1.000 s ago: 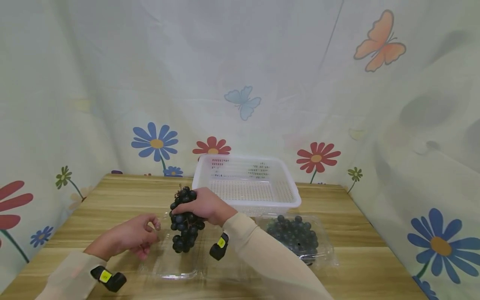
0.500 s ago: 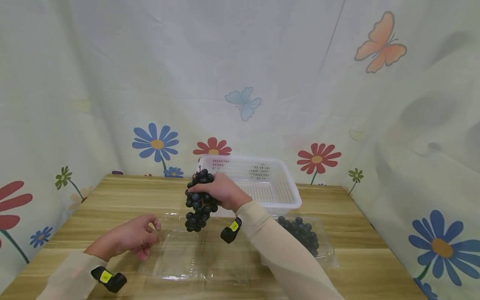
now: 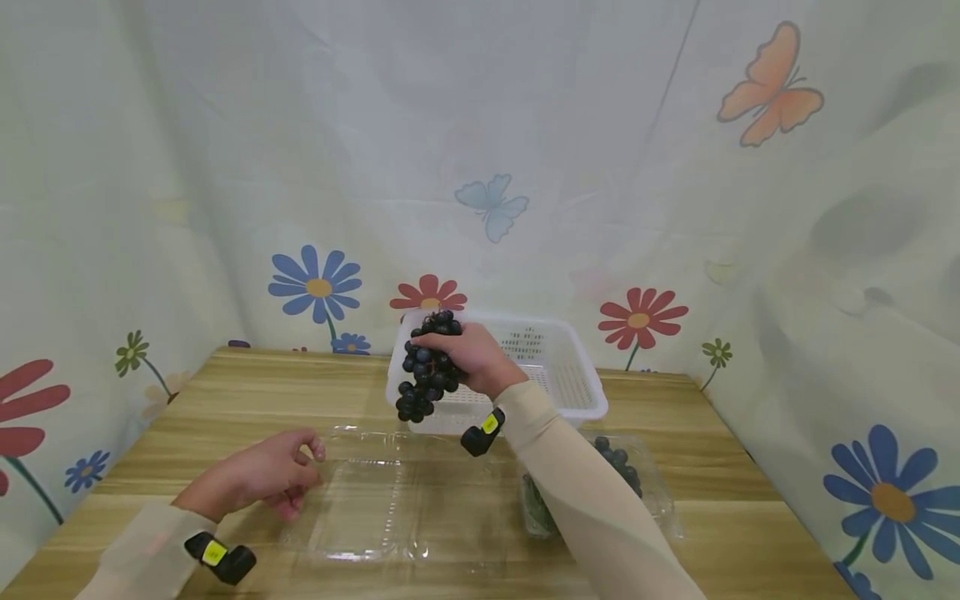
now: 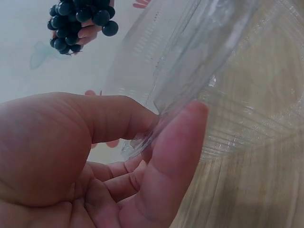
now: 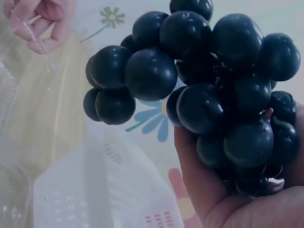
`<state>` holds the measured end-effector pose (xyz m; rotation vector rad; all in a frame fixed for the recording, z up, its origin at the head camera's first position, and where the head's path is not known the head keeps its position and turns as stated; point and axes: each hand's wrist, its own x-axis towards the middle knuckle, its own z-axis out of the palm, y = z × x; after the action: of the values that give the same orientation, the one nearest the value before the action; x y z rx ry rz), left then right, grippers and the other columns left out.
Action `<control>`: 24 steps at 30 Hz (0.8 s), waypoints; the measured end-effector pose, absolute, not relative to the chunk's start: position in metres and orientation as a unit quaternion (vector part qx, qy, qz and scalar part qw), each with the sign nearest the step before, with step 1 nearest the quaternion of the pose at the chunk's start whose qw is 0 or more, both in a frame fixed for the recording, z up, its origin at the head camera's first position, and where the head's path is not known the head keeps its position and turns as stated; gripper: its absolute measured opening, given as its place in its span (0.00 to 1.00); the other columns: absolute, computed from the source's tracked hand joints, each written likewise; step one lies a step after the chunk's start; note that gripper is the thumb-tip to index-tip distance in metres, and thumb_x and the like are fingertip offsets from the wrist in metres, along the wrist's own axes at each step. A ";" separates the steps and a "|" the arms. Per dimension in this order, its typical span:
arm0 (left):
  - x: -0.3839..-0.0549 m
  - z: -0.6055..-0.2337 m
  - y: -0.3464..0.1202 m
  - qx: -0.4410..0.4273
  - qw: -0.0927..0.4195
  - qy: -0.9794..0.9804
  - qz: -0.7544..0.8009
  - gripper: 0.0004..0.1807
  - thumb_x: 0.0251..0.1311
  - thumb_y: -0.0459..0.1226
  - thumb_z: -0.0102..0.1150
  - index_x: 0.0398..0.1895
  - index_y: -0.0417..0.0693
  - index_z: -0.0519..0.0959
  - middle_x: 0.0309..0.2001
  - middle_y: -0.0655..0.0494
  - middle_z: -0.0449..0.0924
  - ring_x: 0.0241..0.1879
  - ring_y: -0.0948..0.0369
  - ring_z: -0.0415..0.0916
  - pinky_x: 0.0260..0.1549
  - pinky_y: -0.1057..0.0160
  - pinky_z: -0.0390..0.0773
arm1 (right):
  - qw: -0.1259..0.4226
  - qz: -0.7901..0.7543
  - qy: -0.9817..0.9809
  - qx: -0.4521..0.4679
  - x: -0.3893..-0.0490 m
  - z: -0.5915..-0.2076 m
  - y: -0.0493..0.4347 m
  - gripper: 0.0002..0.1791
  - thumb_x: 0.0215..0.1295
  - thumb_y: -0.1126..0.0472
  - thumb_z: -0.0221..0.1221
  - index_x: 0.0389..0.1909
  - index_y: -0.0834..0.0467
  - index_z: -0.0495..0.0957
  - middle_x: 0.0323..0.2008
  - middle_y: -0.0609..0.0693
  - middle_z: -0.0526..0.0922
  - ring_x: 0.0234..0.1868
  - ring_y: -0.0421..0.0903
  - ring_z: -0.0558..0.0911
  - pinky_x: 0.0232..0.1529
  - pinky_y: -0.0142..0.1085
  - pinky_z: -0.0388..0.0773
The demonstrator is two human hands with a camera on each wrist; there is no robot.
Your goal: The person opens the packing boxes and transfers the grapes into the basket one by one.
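Observation:
A bunch of dark grapes (image 3: pixel 427 367) hangs from my right hand (image 3: pixel 480 354), which grips it over the left front part of the white basket (image 3: pixel 592 400). In the right wrist view the fingers curl round the grapes (image 5: pixel 199 109). My left hand (image 3: pixel 262 471) stays low at the left, its thumb and finger pinching the edge of a clear plastic clamshell box (image 3: pixel 360 508). The left wrist view shows that thin clear edge (image 4: pixel 190 80) between the fingertips. The clamshell box lies opened out on the table, with no grapes in it.
A second clear clamshell box (image 3: pixel 660 500) with dark grapes stands at the right, partly hidden by my right sleeve (image 3: pixel 600 500). The wooden table (image 3: pixel 285 383) ends at a flower-printed curtain (image 3: pixel 525 125) behind the basket.
My right hand has lifted the grapes from above the opened clamshell box and carried them away and to the right, over the basket. The left hand has kept its place.

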<state>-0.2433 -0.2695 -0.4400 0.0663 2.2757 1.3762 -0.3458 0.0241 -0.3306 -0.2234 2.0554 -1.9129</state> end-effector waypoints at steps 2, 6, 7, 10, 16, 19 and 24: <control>-0.244 -0.441 -0.270 0.023 0.239 0.831 0.502 0.18 0.65 0.30 0.60 0.53 0.38 0.65 0.28 0.48 0.75 0.23 0.56 0.76 0.22 0.58 0.87 | 0.154 -0.678 0.716 -0.070 -0.350 -0.328 0.027 0.29 0.57 0.53 0.74 0.56 0.61 0.78 0.48 0.57 0.86 0.44 0.48 0.87 0.49 0.43 0.88; -0.245 -0.441 -0.271 0.024 0.241 0.829 0.504 0.18 0.66 0.30 0.60 0.54 0.38 0.65 0.28 0.48 0.76 0.22 0.56 0.76 0.22 0.57 0.87 | 0.139 -0.700 0.699 -0.049 -0.360 -0.326 0.032 0.32 0.59 0.52 0.73 0.60 0.63 0.75 0.52 0.58 0.85 0.47 0.49 0.86 0.53 0.46 0.87; -0.245 -0.440 -0.271 0.023 0.242 0.829 0.504 0.18 0.66 0.30 0.60 0.54 0.38 0.65 0.28 0.48 0.76 0.22 0.56 0.76 0.22 0.57 0.87 | 0.135 -0.702 0.697 -0.042 -0.362 -0.326 0.033 0.33 0.59 0.52 0.73 0.61 0.63 0.74 0.53 0.58 0.84 0.47 0.49 0.86 0.54 0.47 0.86; -0.245 -0.440 -0.271 0.022 0.243 0.829 0.504 0.18 0.66 0.31 0.60 0.54 0.39 0.65 0.28 0.48 0.76 0.22 0.56 0.76 0.22 0.58 0.87 | 0.124 -0.709 0.694 -0.026 -0.369 -0.326 0.037 0.35 0.60 0.52 0.73 0.63 0.63 0.72 0.54 0.57 0.83 0.48 0.49 0.86 0.55 0.48 0.86; -0.246 -0.442 -0.273 0.028 0.245 0.828 0.504 0.18 0.67 0.31 0.60 0.54 0.39 0.64 0.27 0.48 0.76 0.22 0.56 0.76 0.22 0.57 0.87 | 0.113 -0.712 0.693 -0.013 -0.384 -0.330 0.040 0.30 0.62 0.53 0.71 0.61 0.63 0.75 0.52 0.58 0.84 0.45 0.48 0.86 0.52 0.45 0.87; -0.246 -0.442 -0.273 0.027 0.245 0.828 0.504 0.18 0.67 0.31 0.60 0.54 0.39 0.64 0.27 0.48 0.76 0.22 0.57 0.76 0.22 0.57 0.87 | 0.107 -0.706 0.700 -0.006 -0.391 -0.335 0.040 0.31 0.62 0.53 0.71 0.62 0.62 0.75 0.54 0.58 0.84 0.47 0.49 0.86 0.53 0.46 0.87; -0.247 -0.442 -0.272 0.029 0.244 0.828 0.504 0.18 0.66 0.31 0.60 0.54 0.39 0.64 0.26 0.49 0.75 0.22 0.57 0.76 0.22 0.58 0.87 | 0.100 -0.698 0.708 0.025 -0.403 -0.346 0.040 0.36 0.60 0.52 0.73 0.65 0.61 0.72 0.57 0.59 0.82 0.52 0.53 0.84 0.57 0.50 0.85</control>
<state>-0.2467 -0.2720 -0.4422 0.0790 2.2620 1.3762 -0.4035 0.0403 -0.3465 0.0731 2.0942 -2.0646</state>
